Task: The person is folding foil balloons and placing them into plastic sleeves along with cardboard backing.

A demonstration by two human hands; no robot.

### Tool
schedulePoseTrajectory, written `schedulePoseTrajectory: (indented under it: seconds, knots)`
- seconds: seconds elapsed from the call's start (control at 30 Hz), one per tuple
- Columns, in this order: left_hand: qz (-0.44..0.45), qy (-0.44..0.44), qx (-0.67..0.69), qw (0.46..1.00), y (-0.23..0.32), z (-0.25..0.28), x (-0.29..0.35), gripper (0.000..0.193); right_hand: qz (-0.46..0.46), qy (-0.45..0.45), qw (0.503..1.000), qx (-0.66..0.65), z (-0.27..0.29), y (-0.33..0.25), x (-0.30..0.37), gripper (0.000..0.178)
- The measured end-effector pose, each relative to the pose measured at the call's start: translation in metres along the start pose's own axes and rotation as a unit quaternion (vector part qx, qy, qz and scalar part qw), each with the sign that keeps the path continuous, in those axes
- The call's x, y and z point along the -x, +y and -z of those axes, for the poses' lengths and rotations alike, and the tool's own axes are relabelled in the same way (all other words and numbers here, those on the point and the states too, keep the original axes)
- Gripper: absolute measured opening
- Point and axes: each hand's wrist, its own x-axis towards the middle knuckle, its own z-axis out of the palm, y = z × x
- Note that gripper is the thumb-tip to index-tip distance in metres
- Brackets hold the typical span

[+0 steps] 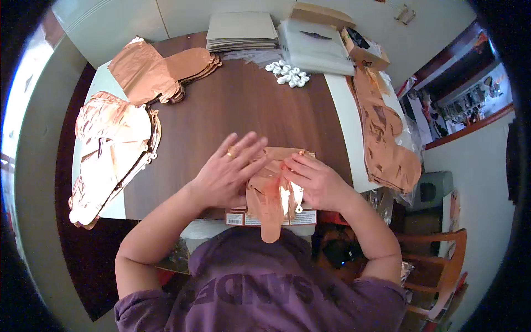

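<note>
In front of me a copper-coloured foil balloon [270, 207], flat and partly folded, lies over a printed card or box [303, 217] at the table's near edge. A rounded end of the foil hangs past that edge toward me. My left hand [235, 169] is over the foil's left side with its fingers stretched and spread, holding nothing; a ring shows on one finger. On the right side, the bent fingers of my right hand [314, 178] press together on the foil's edge. The right thumb is hidden.
Stacks of flat copper foil balloons lie at the far left [146, 69], near left [113, 133] and right [387, 130]. At the back are grey cards [241, 27], clear plastic bags [312, 47], white ribbon rolls [287, 73] and an open cardboard box [369, 52]. A wooden chair [451, 260] stands at right.
</note>
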Motion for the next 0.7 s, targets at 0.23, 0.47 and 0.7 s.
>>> schedulePoseTrajectory:
  seconds: [0.23,0.47,0.7]
  knots:
    - [0.059,-0.002,0.062,0.996,0.019,-0.017,0.029,0.085,-0.123,-0.131,0.980,0.081,0.009,-0.088,0.017,0.066]
    - [0.068,-0.016,0.218,0.973,0.031,0.003,0.050,0.083,-0.102,0.118,0.975,0.161,-0.045,-0.092,0.046,0.035]
    - [0.202,0.124,0.688,0.686,0.007,0.003,0.053,0.070,-0.109,0.147,0.979,0.090,-0.019,-0.089,0.038,0.035]
